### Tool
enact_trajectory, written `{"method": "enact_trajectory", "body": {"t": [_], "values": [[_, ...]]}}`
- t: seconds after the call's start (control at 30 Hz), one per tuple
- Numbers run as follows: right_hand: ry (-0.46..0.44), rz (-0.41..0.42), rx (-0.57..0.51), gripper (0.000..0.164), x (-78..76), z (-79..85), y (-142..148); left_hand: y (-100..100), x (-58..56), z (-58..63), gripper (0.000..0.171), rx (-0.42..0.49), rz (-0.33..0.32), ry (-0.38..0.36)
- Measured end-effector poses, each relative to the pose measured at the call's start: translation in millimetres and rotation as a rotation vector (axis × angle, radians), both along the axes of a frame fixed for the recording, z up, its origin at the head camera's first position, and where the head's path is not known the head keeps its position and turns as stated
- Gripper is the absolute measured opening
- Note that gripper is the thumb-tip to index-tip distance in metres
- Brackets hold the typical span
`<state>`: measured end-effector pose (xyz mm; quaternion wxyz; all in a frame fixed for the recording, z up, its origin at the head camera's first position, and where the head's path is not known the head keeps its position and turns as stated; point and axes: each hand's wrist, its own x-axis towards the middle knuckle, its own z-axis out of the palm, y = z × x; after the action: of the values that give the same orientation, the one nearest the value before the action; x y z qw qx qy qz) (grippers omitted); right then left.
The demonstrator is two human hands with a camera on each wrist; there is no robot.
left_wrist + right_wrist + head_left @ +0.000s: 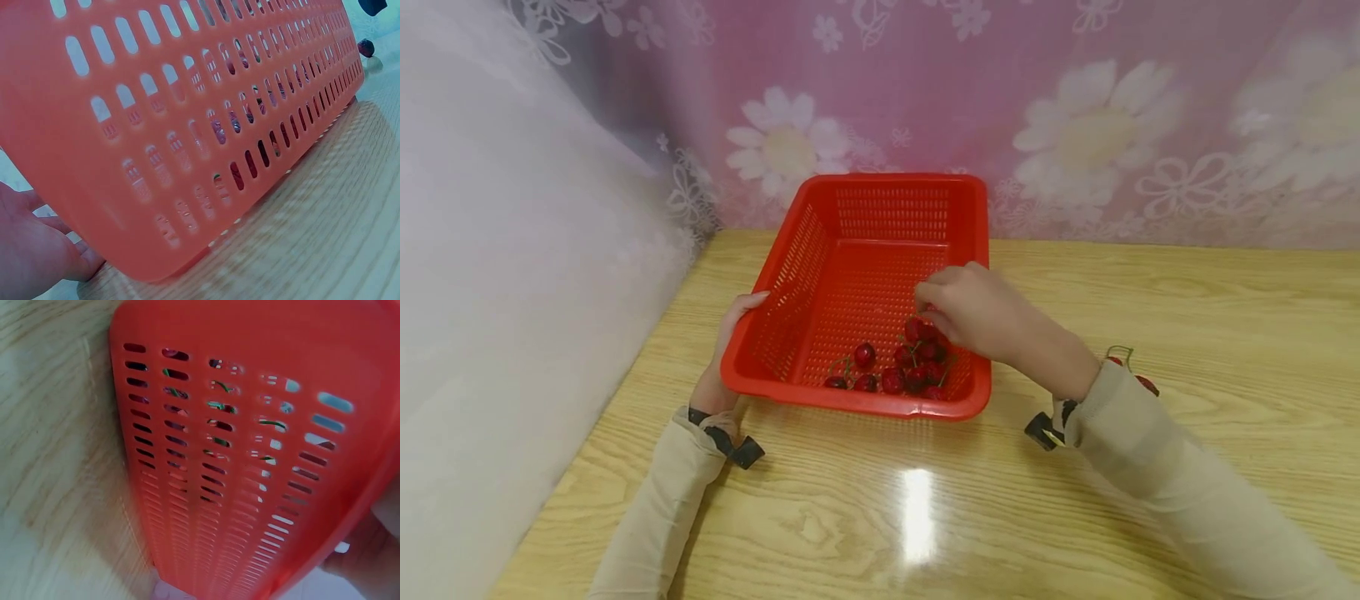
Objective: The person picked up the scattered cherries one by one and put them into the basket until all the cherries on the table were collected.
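A red plastic basket [857, 403] with slotted walls stands on the table, tilted in the head view. My left hand [727, 342] grips its left side, the thumb over the rim and the fingers outside. In the left wrist view this hand [37, 256] shows behind the basket's corner. Dark red cherries [892, 381], some with green stems, lie gathered in the near right corner. Over that corner my right hand [973, 312] reaches in with bent fingers, pinching at the topmost cherry [915, 329]; the fingertips are partly hidden. The right wrist view looks through the basket's slotted wall [219, 444].
A couple more cherries [1147, 385] lie on the wooden table [820, 517] to the right, partly behind the right sleeve. A pink flowered curtain [925, 100] hangs along the back edge. White cloth [535, 275] borders the left side. Black straps circle both wrists.
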<state>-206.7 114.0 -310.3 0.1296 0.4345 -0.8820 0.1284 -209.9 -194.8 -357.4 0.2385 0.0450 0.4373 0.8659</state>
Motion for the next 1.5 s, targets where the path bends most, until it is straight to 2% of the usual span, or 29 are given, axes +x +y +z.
{"method": "enact_trajectory", "body": {"t": [0.13, 0.37, 0.73, 0.9, 1.13, 1.27, 1.5], "values": [[-0.009, -0.02, 0.049, 0.005, 1.2, -2.7, -1, 1, -0.8, -0.2, 0.03, 0.006, -0.016, 0.01], [-0.013, -0.039, 0.07, 0.007, 4.1, -1.0, -1, 0, 0.2, 0.3, 0.032, -0.006, -0.017, 0.017], [-0.073, -0.057, 0.106, 0.007, 6.5, -0.4, -2, 2, -0.1, -2.5, 0.033, 0.012, -0.036, 0.014], [-0.013, -0.042, 0.059, 0.018, 7.4, -0.2, -1, 1, 0.3, -0.7, 0.032, 0.016, -0.038, -0.003], [0.071, -0.015, -0.075, 0.008, 11.7, 1.1, 8, 2, 1.3, -0.4, 0.033, -0.002, -0.034, 0.009], [0.076, -0.012, -0.138, 0.009, 14.8, 0.3, 15, 3, 1.6, -0.8, 0.035, 0.003, -0.037, 0.011], [0.068, -0.027, -0.175, 0.008, 18.5, -0.2, 24, 1, 1.3, 0.0, 0.034, 0.025, -0.058, 0.007]]}}
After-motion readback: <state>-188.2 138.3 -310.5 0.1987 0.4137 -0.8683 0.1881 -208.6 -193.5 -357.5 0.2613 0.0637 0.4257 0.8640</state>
